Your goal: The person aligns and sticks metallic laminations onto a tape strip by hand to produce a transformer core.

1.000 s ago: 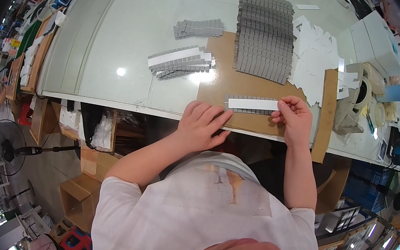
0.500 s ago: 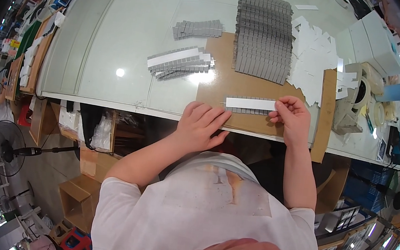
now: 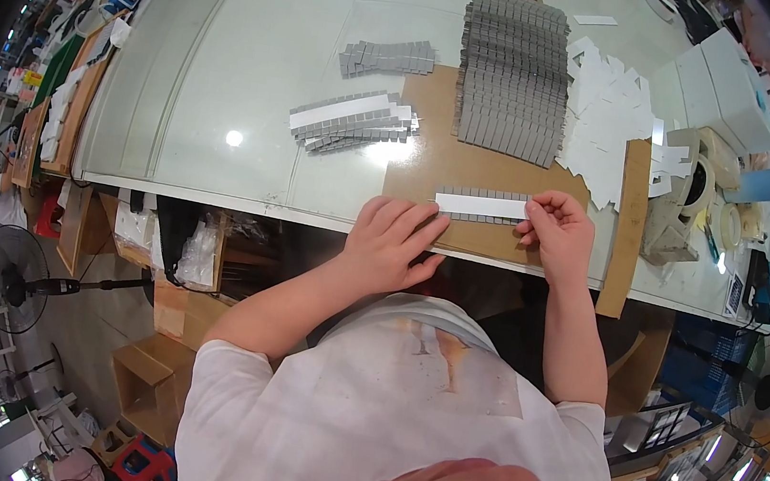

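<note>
A white strip (image 3: 480, 206) lies along a grey segmented strip (image 3: 482, 194), whose small squares show along both long edges. My right hand (image 3: 560, 233) pinches the white strip's right end between thumb and fingertips. At the left end my left hand (image 3: 395, 237) lies with its fingers stretched out, the fingertips touching or nearly touching the strips; it grips nothing. Both strips rest on a brown cardboard sheet (image 3: 428, 121). Beyond them stands a long, overlapping stack of grey segmented strips (image 3: 513, 83).
A pile of strips with white faces (image 3: 352, 121) and a smaller grey pile (image 3: 388, 58) lie to the left. White paper pieces (image 3: 606, 123) spread right of the stack. A cardboard bar (image 3: 626, 227) overhangs the table's front edge, near a tape dispenser (image 3: 674, 218).
The white strip has shifted slightly toward me over the grey one, so more grey squares show along its far edge. Both hands keep nearly the same place; the view has shifted a little.
</note>
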The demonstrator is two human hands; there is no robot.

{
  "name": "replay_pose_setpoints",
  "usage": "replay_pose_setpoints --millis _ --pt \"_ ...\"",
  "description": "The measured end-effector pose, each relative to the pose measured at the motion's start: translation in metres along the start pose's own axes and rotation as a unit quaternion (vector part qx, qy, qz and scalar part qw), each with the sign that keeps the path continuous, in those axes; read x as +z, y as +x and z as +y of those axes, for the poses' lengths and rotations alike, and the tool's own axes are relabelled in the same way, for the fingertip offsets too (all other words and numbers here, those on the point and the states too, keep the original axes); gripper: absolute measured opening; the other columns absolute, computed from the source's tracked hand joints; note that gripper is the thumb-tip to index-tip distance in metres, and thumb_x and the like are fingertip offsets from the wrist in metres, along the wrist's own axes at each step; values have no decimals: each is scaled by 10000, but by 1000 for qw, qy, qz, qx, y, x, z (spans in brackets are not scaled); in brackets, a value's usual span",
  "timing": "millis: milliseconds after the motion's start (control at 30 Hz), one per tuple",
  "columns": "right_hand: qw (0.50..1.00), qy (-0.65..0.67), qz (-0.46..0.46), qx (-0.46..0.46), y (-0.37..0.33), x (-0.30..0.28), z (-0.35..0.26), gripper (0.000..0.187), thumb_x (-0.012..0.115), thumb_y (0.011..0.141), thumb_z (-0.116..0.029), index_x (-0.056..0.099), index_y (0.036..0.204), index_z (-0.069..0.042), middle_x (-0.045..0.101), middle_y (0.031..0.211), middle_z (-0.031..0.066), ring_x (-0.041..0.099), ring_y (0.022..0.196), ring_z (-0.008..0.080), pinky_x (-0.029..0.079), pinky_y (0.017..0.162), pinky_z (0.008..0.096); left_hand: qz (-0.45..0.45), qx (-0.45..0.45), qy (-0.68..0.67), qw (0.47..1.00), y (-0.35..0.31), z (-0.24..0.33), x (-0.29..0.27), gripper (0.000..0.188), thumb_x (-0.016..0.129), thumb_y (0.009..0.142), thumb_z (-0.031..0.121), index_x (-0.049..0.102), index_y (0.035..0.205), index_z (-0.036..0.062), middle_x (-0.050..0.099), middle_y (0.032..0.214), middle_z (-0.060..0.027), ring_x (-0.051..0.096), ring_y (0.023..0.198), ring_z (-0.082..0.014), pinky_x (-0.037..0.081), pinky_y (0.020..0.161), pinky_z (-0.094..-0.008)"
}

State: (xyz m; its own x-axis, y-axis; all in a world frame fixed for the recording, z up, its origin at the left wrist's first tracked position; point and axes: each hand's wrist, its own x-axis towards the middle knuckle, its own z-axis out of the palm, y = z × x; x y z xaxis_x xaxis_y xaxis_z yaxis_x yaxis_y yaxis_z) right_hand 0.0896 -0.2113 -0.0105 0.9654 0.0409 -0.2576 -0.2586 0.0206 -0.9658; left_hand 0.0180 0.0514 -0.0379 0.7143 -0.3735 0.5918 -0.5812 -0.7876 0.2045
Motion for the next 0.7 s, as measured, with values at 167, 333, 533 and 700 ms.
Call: replay_pose_setpoints --millis 167,333,533,700 --pt "1000 -4 14 -3 1 2 2 98 681 962 -20 656 1046 23 690 826 71 684 656 110 530 524 226 -5 0 2 1000 0 0 1 515 789 755 325 704 1225 134 628 1278 -34 570 1104 -249 430 990 -428" --pt "999 -8 30 -9 -1 3 0 127 679 966 -28 645 1080 17 677 843 57 661 638 96 510 505 224 -7 2 -10 1000 4 -1 0 518 787 758 329 699 1227 125 642 1270 -39 585 1104 -256 435 982 -427" --pt "990 -31 118 -72 -17 -18 3 174 663 979 -29 638 1147 7 664 906 38 635 643 83 488 532 210 -5 0 -2 1000 1 -2 -1 540 793 740 320 676 1230 125 625 1291 -37 589 1113 -237 439 989 -428" --pt "939 -154 175 -254 -26 -57 17 126 678 951 -7 675 1077 -3 667 893 39 648 752 101 515 622 252 -9 1 -5 1000 2 -1 4 543 792 734 318 673 1229 130 620 1286 -33 586 1112 -235 431 992 -425"
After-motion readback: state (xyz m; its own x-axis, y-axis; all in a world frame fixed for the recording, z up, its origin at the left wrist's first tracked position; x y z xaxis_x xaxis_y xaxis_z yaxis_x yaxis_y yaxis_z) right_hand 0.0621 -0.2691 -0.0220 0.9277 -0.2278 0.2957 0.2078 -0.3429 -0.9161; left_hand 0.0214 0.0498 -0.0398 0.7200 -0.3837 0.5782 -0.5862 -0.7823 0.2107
